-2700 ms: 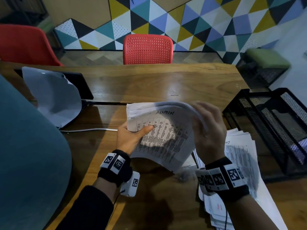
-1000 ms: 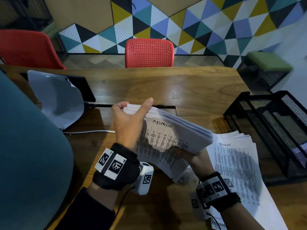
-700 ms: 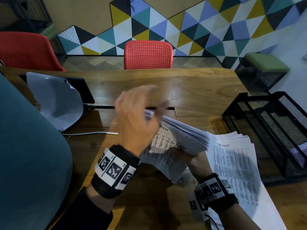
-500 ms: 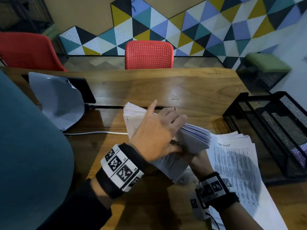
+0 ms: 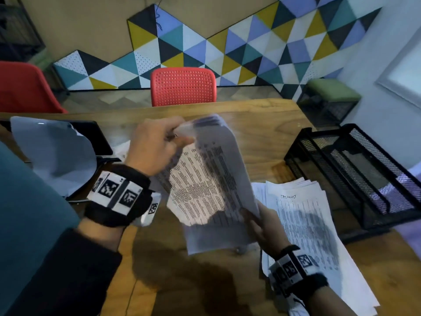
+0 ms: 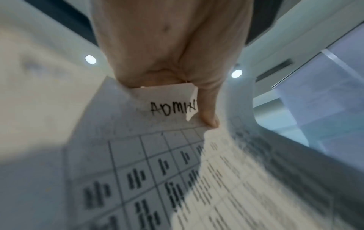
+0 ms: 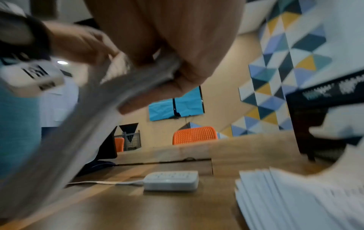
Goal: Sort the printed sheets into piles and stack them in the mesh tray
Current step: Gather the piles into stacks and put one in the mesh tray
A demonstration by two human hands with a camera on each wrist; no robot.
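A stack of printed sheets marked ADMIN (image 5: 209,185) (image 6: 173,107) is held tilted above the wooden table (image 5: 262,124). My left hand (image 5: 157,147) (image 6: 171,65) grips its far top edge, thumb along the paper. My right hand (image 5: 266,224) (image 7: 167,62) pinches the stack's near right edge. A second pile of printed sheets, headed TASKLIST (image 5: 312,236) (image 7: 295,194), lies fanned on the table to the right. The black mesh tray (image 5: 355,174) stands at the right edge of the table, apart from both hands.
A bent white sheet (image 5: 57,156) leans on a dark screen (image 5: 95,135) at the left. A white power strip (image 7: 171,180) with its cable lies on the table behind the stack. Red chairs (image 5: 182,87) stand beyond the far edge. A teal shape fills the lower left.
My left hand moved from lying over the stack to gripping its far edge. The ADMIN stack has swung up and now stands tilted between both hands. My right hand kept its hold.
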